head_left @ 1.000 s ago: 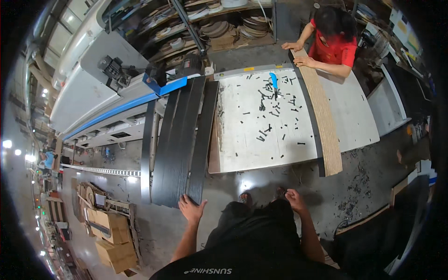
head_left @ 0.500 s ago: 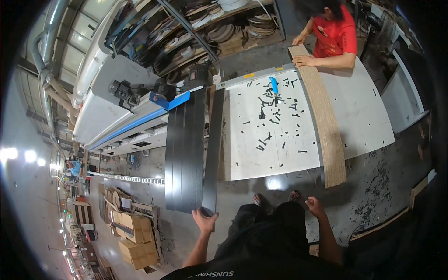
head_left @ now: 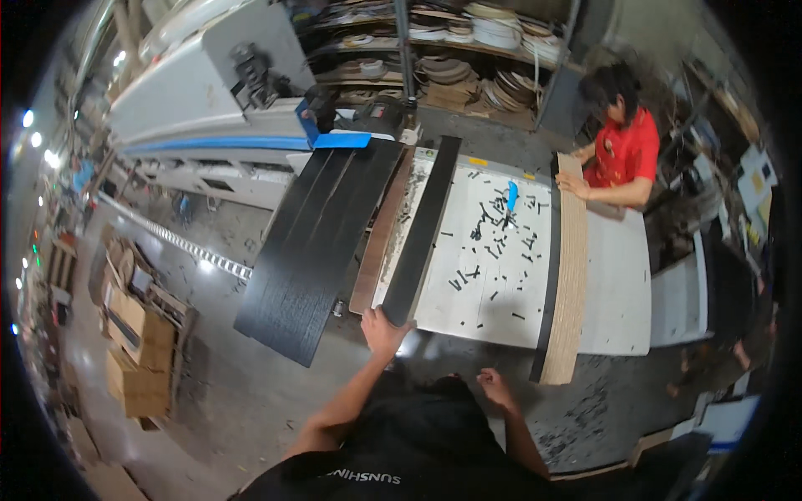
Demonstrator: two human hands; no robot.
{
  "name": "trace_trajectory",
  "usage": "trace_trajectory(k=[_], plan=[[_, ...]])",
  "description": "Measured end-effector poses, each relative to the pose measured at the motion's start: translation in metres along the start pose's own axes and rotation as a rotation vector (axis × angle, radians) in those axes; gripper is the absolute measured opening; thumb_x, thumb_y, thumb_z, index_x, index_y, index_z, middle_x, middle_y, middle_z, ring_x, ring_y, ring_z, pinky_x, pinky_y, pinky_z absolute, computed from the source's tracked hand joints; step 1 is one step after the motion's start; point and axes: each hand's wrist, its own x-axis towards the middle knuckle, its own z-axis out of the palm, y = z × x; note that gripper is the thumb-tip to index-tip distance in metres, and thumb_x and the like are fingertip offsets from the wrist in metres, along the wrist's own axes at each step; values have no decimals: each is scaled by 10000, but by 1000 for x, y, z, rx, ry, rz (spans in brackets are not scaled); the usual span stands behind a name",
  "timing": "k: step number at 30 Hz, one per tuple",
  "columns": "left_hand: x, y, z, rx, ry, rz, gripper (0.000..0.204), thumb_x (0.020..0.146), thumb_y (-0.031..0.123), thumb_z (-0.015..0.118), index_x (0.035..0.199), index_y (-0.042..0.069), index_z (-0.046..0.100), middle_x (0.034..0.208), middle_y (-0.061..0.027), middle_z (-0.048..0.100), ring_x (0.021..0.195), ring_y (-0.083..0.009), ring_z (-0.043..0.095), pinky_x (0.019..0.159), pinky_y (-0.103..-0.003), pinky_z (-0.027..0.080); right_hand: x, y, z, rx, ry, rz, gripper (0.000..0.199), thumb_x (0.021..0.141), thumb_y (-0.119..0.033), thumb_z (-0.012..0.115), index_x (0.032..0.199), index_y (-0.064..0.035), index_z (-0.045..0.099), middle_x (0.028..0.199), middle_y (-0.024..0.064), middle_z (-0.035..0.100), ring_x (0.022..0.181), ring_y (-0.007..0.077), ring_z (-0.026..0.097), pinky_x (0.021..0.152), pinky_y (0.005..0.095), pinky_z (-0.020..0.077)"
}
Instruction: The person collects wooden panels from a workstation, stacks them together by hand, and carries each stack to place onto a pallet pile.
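My left hand (head_left: pixel 386 332) grips the near end of a long black board strip (head_left: pixel 426 225), which lies lengthwise over the left part of a white table (head_left: pixel 451 313). Below the table's near edge, my right hand (head_left: pixel 494 388) is apart from everything, its fingers curled and nothing visible in them. Wide black boards (head_left: pixel 313 242) lie side by side left of the strip, with a brown board edge (head_left: pixel 383 242) between. Small black scraps and a blue-handled cutter (head_left: pixel 512 195) are on the table. To the right, a wood-grain board (head_left: pixel 568 292) lies across it, beside another dark strip (head_left: pixel 546 313).
Across the table, a person in a red shirt (head_left: pixel 628 154) has hands on the far end of the wood-grain board. A machine with a blue rail (head_left: pixel 217 144) stands at left. Cardboard boxes (head_left: pixel 138 355) sit on the floor; shelves (head_left: pixel 451 46) hold rolled strips.
The black strip in my left hand has moved right, away from the wide boards and onto the white table. My view has shifted. My right hand remains curled near my body.
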Motion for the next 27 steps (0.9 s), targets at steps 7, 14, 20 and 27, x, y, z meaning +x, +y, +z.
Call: trace_trajectory(k=[7, 14, 20, 27], plan=[[40, -82, -44, -64, -111, 89, 637, 800, 556, 796, 1162, 45, 676, 1131, -203, 620, 1126, -385, 565, 992, -495, 431, 23, -105, 38, -127, 9, -126, 472, 1017, -378, 670, 1342, -40, 613, 1191, 117, 717, 1063, 210, 681, 959, 350, 517], [160, -297, -141, 253, 407, -243, 604, 904, 476, 726, 1181, -47, 603, 1158, -270, 612, 1104, -443, 585, 973, -512, 457, 36, -195, 138, 180, -313, 36, 468, 1053, -372, 618, 1385, -44, 584, 1274, 108, 690, 1137, 211, 651, 1000, 339, 492], [187, -419, -179, 459, 214, -588, 702, 981, 616, 552, 1198, -41, 668, 1157, -296, 662, 1100, -480, 627, 962, -530, 492, 70, -259, 249, 265, -499, 210, 503, 1044, -397, 629, 1402, -50, 566, 1305, 104, 668, 1140, 217, 655, 1030, 363, 500], [198, -405, -209, 180, -87, -666, 742, 996, 714, 402, 1177, 99, 777, 1079, -246, 746, 1061, -454, 698, 943, -519, 526, 113, -260, 348, 541, -530, 422, 680, 963, -485, 719, 1441, -48, 512, 1415, 150, 578, 1330, 299, 540, 1124, 471, 439]])
